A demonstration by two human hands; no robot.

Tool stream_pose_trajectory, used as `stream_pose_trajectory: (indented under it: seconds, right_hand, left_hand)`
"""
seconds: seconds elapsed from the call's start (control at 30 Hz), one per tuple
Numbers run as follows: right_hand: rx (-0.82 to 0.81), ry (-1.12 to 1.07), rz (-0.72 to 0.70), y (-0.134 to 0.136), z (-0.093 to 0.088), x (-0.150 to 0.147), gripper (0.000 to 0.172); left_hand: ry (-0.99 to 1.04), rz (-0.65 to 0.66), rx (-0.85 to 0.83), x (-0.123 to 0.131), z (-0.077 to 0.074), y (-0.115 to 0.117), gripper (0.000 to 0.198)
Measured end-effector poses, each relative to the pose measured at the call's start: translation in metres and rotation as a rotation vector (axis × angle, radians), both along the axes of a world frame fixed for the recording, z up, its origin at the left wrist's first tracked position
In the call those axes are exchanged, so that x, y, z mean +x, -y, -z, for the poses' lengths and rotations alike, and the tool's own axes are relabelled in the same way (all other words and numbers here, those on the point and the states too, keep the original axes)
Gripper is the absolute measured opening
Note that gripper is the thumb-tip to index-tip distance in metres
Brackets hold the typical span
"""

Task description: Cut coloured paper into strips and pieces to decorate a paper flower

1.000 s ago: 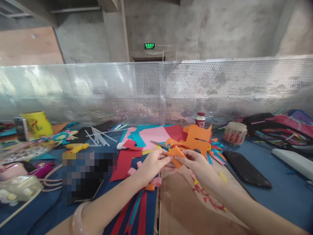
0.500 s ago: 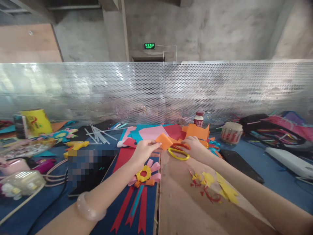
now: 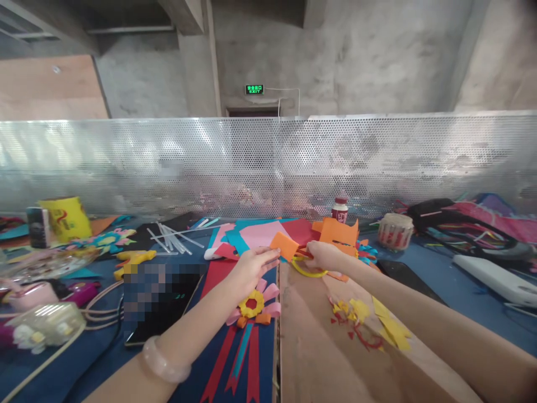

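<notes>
My left hand [image 3: 253, 265] pinches a small folded orange paper piece [image 3: 284, 245] at its left edge, above the blue table. My right hand [image 3: 324, 255] is closed round the handles of scissors [image 3: 305, 263], one red loop and one yellow loop, right beside the orange piece. Below my left hand lies a paper rosette [image 3: 251, 305] with pink petals, a yellow and red centre and red and blue ribbon tails. A pale bracelet sits on my left wrist.
Coloured paper sheets [image 3: 268, 232] and an orange cut sheet [image 3: 339, 231] lie behind my hands. A brown board [image 3: 327, 358] carries yellow and red scraps. A glue bottle [image 3: 339, 209], a tape tub [image 3: 395, 231], a black phone [image 3: 409, 274], glue sticks [image 3: 170, 235] and a yellow cup [image 3: 67, 217] stand around. A perforated metal screen [image 3: 268, 162] closes the back.
The hands parted from a shared pinch on the orange piece. My left hand kept it and moved away from me; my right hand went to the scissors and closed on their handles.
</notes>
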State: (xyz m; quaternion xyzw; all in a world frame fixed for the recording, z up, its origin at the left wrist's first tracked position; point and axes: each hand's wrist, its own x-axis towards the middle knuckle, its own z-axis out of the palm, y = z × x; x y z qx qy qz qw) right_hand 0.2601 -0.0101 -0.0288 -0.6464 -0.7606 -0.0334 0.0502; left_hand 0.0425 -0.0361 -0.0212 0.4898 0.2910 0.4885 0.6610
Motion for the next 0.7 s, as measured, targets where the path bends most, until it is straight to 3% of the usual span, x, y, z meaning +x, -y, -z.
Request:
stream_pose_trajectory:
  seconds: [0.2, 0.33, 0.43, 0.53, 0.7]
  right_hand:
    - [0.178, -0.245, 0.030, 0.027, -0.016, -0.008, 0.023]
    - [0.298, -0.479, 0.013, 0.049, -0.015, -0.031, 0.019]
    - [0.353, -0.627, -0.018, 0.063, -0.012, -0.047, 0.026]
    - [0.364, -0.747, -0.063, 0.070, -0.010, -0.055, 0.028]
    - [0.258, -0.877, -0.133, 0.066, -0.007, -0.047, 0.020]
  left_hand:
    - [0.052, 0.128, -0.031, 0.005, -0.002, 0.005, 0.010]
    - [0.068, 0.231, 0.004, 0.011, -0.004, 0.012, 0.016]
    - [0.089, 0.263, 0.054, 0.014, -0.007, 0.016, 0.016]
    - [0.033, 0.224, 0.121, 0.014, -0.008, 0.017, 0.013]
    - [-0.036, 0.033, 0.180, 0.016, -0.007, 0.015, 0.010]
